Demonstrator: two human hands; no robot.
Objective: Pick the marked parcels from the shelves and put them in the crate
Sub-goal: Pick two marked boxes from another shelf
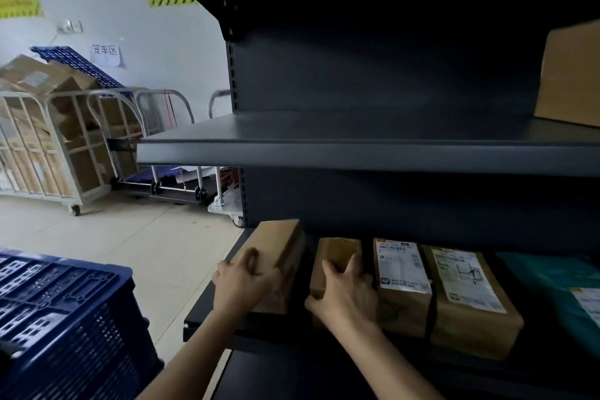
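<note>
On the lower dark shelf (207, 318) stand several brown cardboard parcels in a row. My left hand (242, 284) grips the leftmost brown parcel (279, 243) at its near end. Right beside it, my right hand (344, 292) holds the small brown parcel (337, 252), fingers wrapped over its top. Further right sit two parcels with white labels (401, 266) (467, 282) and a teal bag (558, 282). The blue plastic crate (65, 312) is at the lower left, beside the shelf.
The upper shelf (357, 153) overhangs the parcels; a large brown box (571, 75) stands at its right end. Metal cage trolleys (48, 146) with cartons and a flat cart (181, 185) stand at the back left against the white wall. Pale tiled floor lies between.
</note>
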